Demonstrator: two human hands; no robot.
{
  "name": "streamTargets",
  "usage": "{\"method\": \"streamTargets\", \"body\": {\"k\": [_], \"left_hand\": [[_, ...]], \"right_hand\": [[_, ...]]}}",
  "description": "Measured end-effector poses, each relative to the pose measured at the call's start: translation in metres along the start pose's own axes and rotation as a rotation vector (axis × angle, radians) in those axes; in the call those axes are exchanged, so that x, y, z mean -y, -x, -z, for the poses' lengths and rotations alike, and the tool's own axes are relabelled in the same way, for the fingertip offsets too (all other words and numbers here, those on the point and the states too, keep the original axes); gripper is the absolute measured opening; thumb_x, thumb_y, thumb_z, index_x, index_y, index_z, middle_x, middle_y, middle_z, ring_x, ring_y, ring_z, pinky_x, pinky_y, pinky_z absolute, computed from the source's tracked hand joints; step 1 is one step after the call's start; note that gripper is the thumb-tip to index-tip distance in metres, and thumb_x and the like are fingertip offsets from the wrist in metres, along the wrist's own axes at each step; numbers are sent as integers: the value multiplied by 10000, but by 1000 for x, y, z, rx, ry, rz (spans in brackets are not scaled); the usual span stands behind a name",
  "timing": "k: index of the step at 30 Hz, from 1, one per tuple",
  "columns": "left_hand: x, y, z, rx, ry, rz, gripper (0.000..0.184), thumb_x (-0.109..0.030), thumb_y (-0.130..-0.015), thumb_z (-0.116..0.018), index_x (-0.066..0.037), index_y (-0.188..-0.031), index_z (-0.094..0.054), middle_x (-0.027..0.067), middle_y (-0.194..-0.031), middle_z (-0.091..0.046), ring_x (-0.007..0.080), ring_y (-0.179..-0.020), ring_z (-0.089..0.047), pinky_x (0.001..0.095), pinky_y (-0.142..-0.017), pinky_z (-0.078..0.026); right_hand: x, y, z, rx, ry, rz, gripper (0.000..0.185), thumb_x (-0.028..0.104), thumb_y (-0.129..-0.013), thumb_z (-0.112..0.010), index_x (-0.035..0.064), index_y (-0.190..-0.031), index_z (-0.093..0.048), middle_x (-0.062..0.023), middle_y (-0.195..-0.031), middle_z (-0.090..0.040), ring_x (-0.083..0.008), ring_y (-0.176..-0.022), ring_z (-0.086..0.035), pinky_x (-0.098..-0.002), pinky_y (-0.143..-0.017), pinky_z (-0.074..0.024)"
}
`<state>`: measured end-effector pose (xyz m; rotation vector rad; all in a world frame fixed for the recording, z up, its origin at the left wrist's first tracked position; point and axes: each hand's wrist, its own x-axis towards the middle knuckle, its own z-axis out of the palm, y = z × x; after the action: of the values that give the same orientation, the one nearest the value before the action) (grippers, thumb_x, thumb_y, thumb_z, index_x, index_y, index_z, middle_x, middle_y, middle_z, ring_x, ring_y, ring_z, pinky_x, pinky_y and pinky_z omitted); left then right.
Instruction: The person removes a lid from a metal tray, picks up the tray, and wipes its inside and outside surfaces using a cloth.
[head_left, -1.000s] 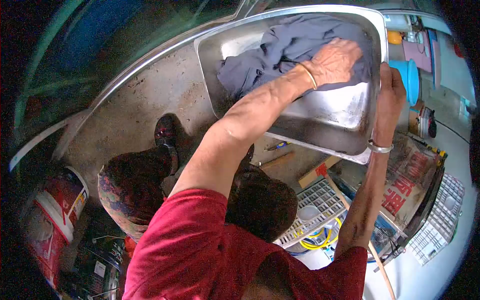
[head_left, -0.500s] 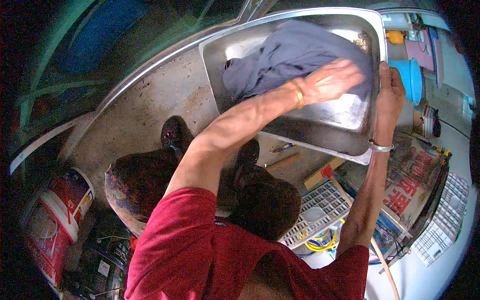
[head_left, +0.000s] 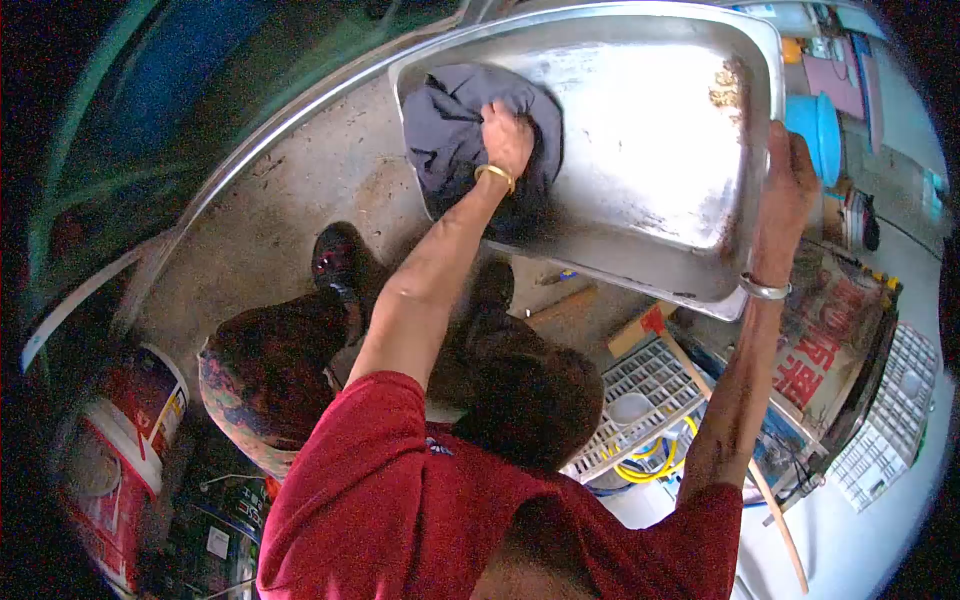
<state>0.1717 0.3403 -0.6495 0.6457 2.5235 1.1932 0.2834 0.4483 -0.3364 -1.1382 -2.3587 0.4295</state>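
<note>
A rectangular stainless steel basin (head_left: 640, 140) stands in front of me, its inside facing me, with brownish marks near the right end. My left hand (head_left: 508, 138), with a gold bracelet at the wrist, is closed on a bunched dark grey cloth (head_left: 440, 125). The cloth lies at the basin's left end and partly covers the rim there. At the right, my right hand (head_left: 790, 185) grips the basin's right rim; a silver bracelet is on that wrist. Some of its fingers are hidden behind the rim.
Beyond the right rim is a blue plastic tub (head_left: 812, 140). White plastic grates (head_left: 640, 390), a yellow cable (head_left: 650, 468) and a wooden stick (head_left: 775, 515) lie below right. Red buckets (head_left: 115, 480) stand at lower left. My shoes (head_left: 340, 265) rest on the concrete floor.
My left hand has swept from the basin's right side to its left end, and the cloth is now bunched there, baring the metal. My right hand keeps its hold on the rim.
</note>
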Motion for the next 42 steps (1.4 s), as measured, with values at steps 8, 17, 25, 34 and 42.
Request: {"method": "streamTargets", "body": {"k": [8, 17, 25, 34, 42], "left_hand": [[-210, 64, 52, 550, 885, -351, 439, -11, -673, -577, 8, -1104, -494, 211, -996, -563, 270, -924, -568, 311, -812, -441], [-125, 80, 45, 845, 487, -1012, 258, -113, -707, -438, 16, -922, -503, 213, -660, -525, 378, -665, -531, 437, -630, -413], [-19, 59, 43, 773, -325, -572, 92, -75, -668, -489, -33, -661, -571, 165, -671, -583, 315, -699, -591, 404, -572, -478], [-174, 109, 35, 521, 624, -802, 442, -124, -710, -584, 18, -1100, -434, 241, -841, -542, 377, -662, -553, 430, -617, -454], [80, 74, 66, 662, -444, -344, 182, -161, -738, -459, -35, -765, -588, 187, -748, -590, 350, -698, -581, 441, -635, -467]], "right_hand": [[-5, -13, -3, 7, 99, 230, 301, 264, -823, -500, -29, -756, -519, -169, -646, -497, -255, -571, -404, -339, -588, -381], [-30, 2, 2, -61, 3, 43, 317, 288, -812, -507, -24, -790, -557, -160, -704, -543, -249, -609, -475, -336, -617, -390], [-27, 13, 11, -43, -123, -105, 358, 351, -791, -524, -3, -818, -569, -165, -729, -560, -250, -643, -499, -324, -652, -392], [-22, 4, 5, -11, 51, -5, 354, 330, -821, -493, -15, -854, -565, -126, -752, -557, -221, -685, -486, -311, -680, -390], [-9, 16, 9, -87, -45, -137, 322, 292, -792, -536, -28, -811, -569, -118, -714, -568, -166, -663, -467, -291, -674, -389]]}}
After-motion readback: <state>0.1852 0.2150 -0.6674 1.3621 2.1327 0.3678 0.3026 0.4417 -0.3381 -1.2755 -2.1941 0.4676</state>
